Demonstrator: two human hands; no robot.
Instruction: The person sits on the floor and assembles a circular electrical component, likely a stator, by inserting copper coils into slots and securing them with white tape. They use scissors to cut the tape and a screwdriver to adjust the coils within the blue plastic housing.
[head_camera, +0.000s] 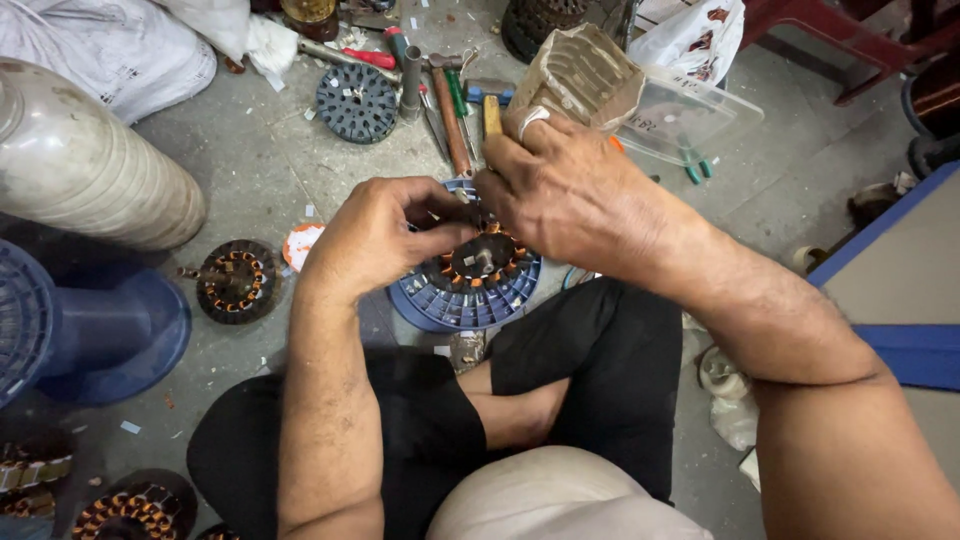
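Grey concrete floor, tools scattered at far edge | left hand and right hand together, pinching at wound stator on blue grille

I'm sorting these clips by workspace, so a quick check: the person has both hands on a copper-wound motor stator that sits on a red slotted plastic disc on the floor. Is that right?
Not quite: the slotted plastic disc is blue, not red, as the head view shows. The rest holds: the left hand and right hand are both on the copper-wound motor stator, which sits on that disc on the floor.
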